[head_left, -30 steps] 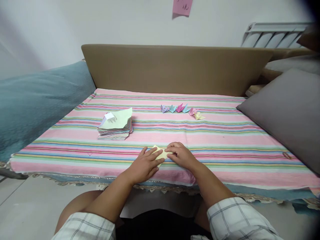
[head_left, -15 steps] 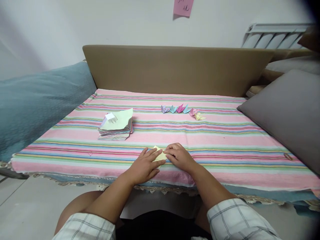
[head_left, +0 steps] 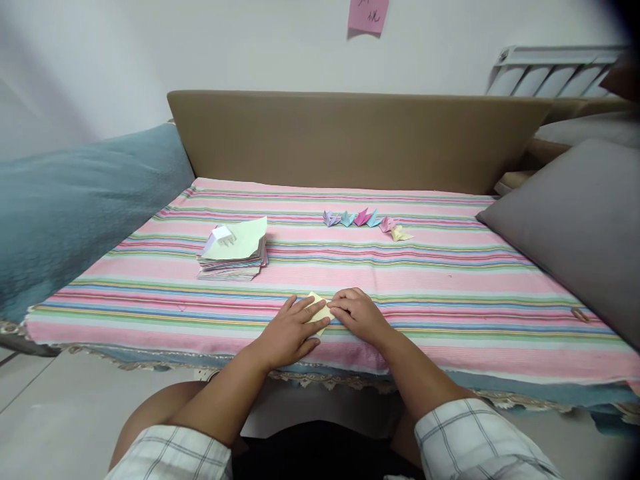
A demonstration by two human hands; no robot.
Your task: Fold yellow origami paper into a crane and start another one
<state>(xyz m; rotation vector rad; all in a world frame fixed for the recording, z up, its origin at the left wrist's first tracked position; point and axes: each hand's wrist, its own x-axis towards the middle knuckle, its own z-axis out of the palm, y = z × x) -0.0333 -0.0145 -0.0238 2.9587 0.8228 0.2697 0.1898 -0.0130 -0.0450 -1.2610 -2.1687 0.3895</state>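
Note:
A small piece of folded pale yellow paper (head_left: 320,312) lies on the striped cloth (head_left: 440,287) near its front edge. My left hand (head_left: 296,331) rests flat on the paper's left part, fingers spread over it. On the paper's right corner, the thumb and fingertips of my right hand (head_left: 361,315) are pinched together. The fingers hide part of the paper and its folds. Farther back stands a row of several small folded paper cranes (head_left: 362,218) in purple, blue, pink and yellow.
To the left sits a stack of coloured paper (head_left: 235,250) with a small white plug-like block (head_left: 223,235) on top. A grey cushion (head_left: 575,220) leans at the right, a blue padded armrest (head_left: 90,200) at the left. A small brownish loop (head_left: 580,315) lies near the cushion.
My right hand's fingertips have drawn in slightly left along the yellow paper's right corner. My left hand stays pressed on it. The whole view has shifted a little.

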